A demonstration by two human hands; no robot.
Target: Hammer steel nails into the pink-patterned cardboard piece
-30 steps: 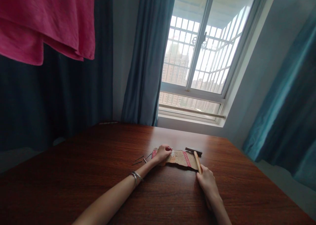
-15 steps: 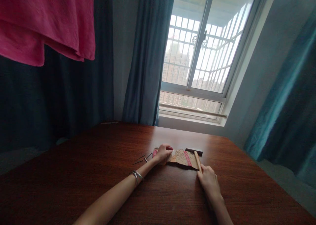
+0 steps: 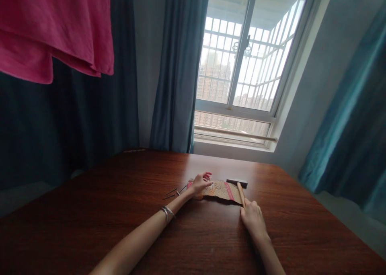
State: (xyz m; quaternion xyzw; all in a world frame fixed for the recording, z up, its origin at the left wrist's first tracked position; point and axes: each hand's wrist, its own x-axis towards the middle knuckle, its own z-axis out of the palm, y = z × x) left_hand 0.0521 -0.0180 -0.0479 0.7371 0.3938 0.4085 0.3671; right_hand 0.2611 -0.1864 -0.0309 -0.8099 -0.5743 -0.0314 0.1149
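My right hand (image 3: 253,218) is wrapped around the wooden handle of a hammer (image 3: 241,192). Its dark head rests at the far right corner of a piece of cardboard (image 3: 220,190), which is speckled with dark dots and has pink bands. Above the left part of the cardboard is my left hand (image 3: 202,183), fingers spread apart and no object visible in them. Whether it touches the cardboard I cannot tell. Just left of it lie several thin dark rods like long nails (image 3: 169,196), one of them with a paler head.
All of this lies on a large brown wooden table (image 3: 144,234). Behind it are a barred window (image 3: 238,66) and blue curtains (image 3: 177,74). A pink cloth (image 3: 81,29) hangs at the upper left.
My left hand's fingers have come apart from a closed pinch over the cardboard. The right hand and the hammer stay almost where they were.
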